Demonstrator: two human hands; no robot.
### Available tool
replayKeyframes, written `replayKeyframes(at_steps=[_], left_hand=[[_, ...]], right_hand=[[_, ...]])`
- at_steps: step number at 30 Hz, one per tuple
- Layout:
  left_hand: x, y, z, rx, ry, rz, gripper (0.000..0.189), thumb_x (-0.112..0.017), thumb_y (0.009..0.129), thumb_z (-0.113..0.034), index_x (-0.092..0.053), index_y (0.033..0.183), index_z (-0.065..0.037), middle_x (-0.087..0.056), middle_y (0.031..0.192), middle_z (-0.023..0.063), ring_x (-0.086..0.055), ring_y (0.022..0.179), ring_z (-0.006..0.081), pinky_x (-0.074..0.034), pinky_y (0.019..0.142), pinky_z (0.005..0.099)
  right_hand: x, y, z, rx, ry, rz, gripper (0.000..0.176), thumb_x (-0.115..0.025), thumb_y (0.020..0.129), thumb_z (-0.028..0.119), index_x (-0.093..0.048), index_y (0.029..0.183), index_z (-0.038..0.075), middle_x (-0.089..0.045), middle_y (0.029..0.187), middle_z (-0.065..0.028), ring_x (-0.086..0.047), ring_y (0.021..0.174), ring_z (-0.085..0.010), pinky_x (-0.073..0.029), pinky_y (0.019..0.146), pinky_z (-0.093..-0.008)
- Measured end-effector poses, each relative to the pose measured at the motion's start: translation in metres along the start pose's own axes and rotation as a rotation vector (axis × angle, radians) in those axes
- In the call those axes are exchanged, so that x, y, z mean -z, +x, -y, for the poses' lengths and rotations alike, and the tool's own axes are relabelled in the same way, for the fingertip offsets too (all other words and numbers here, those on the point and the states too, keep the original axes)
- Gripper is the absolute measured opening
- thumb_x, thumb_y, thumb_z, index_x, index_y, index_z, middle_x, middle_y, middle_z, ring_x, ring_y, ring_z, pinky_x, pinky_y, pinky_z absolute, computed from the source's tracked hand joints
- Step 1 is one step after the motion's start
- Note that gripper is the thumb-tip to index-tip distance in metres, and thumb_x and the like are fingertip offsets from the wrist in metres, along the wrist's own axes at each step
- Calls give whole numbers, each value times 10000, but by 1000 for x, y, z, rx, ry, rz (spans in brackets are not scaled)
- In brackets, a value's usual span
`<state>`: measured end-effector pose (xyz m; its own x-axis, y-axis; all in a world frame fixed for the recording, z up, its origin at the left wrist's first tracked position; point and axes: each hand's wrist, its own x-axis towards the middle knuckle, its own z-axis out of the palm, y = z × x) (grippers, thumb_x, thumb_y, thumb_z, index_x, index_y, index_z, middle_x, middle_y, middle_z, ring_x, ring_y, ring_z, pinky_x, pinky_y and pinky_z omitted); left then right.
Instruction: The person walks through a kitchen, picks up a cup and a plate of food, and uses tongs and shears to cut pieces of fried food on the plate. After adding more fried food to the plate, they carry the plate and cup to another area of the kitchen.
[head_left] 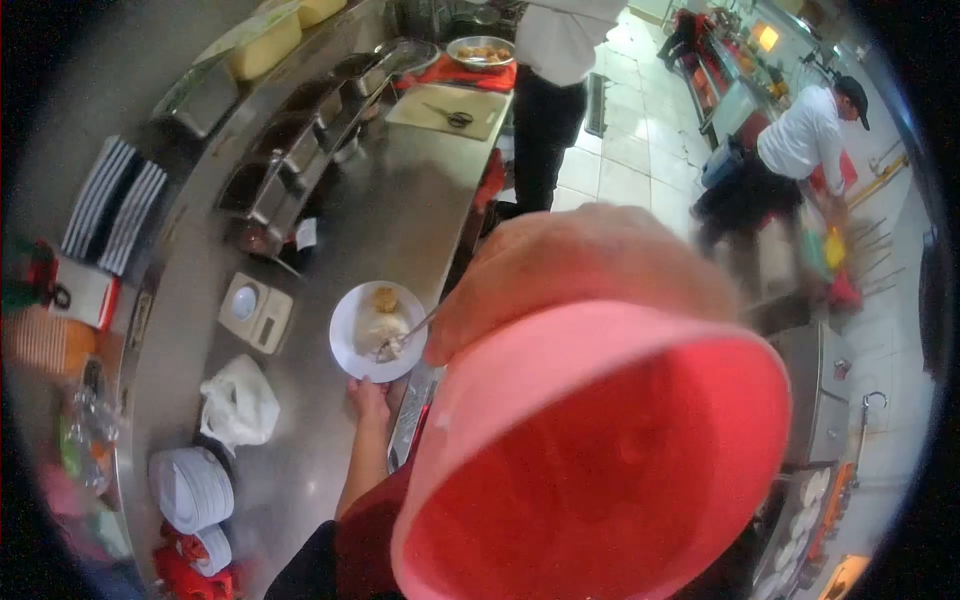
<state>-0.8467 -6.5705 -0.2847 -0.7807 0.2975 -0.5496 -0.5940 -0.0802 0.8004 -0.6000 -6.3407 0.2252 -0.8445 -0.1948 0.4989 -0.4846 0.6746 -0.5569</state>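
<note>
At the front edge of the steel counter, my left hand [369,399] grips the near rim of a white plate [345,340]. On the plate lie a small round browned piece [384,298] and some pale food [388,345], with a metal utensil [410,335] resting in it. The utensil's kind and far end are hidden. Very close to the camera, my right hand [600,255] is wrapped round a pink-red bowl [590,450], tilted so that its inside faces me. The bowl blocks much of the lower right view.
Left of the plate are a kitchen scale [257,312], a white plastic bag [240,405] and stacked white plates [190,490]. Metal food pans [290,145] line the back. Scissors lie on a cutting board [410,110]. One person [560,60] stands beyond the counter, another [800,140] at right.
</note>
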Motion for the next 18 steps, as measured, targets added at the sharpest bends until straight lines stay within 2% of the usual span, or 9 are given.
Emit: replayKeyframes(at_steps=[4,10,11,12,14,15,16,18], left_hand=[[-63,40,-13,38,-40,-32,375,-434,937,-41,-392,1306,-93,-523,1216,140,-602,969,260,-532,688,368],[-156,98,-69,-28,311,18,362,-435,964,-86,-407,1325,-102,-566,1159,119,-621,889,224,-550,694,344],[-162,114,-63,-34,161,33,354,-437,973,-102,-427,1325,-80,-585,1118,113,-630,858,224,-550,687,346],[-166,134,-60,-31,149,21,354,-437,973,-102,-427,1325,-80,-585,1118,113,-630,858,224,-550,687,346],[-180,156,-70,-51,345,58,312,-437,974,-95,-483,1276,-31,-613,1039,106,-632,851,222,-537,695,345],[-177,177,-62,-82,310,116,345,-468,944,-67,-490,1287,-35,-617,1103,127,-632,975,244,-546,752,335],[-172,201,-54,-80,313,106,345,-468,944,-67,-490,1287,-35,-617,1103,127,-632,975,244,-546,752,335],[-160,239,-38,-379,780,166,337,-475,940,-64,-502,1275,-35,-627,1090,122,-633,976,222,-531,767,334]], right_hand=[[21,7,-81,-85,44,-59,835,-879,540,365,-541,1226,28,-616,1162,-129,-635,1012,-275,-504,892,-368],[50,21,-235,-331,197,-156,850,-891,539,365,-537,1235,28,-617,1173,-121,-634,1022,-258,-500,912,-366],[52,21,-258,-377,234,-175,853,-893,539,365,-536,1237,28,-617,1175,-120,-634,1023,-255,-499,915,-365],[51,17,-285,-439,274,-200,855,-895,539,365,-535,1238,28,-617,1177,-119,-634,1025,-252,-498,918,-365],[48,16,-340,-512,391,-259,912,-917,522,357,-512,1269,28,-613,1194,-105,-619,1051,-229,-483,952,-366],[44,12,-373,-533,449,-296,966,-938,505,350,-490,1298,27,-609,1209,-93,-604,1075,-209,-467,982,-368],[38,6,-411,-532,459,-293,966,-938,505,350,-490,1298,27,-609,1209,-93,-604,1075,-209,-467,982,-368],[21,-10,-488,-510,69,-311,925,-941,542,270,-472,1304,38,-617,1188,-82,-584,1103,-198,-457,974,-372]])
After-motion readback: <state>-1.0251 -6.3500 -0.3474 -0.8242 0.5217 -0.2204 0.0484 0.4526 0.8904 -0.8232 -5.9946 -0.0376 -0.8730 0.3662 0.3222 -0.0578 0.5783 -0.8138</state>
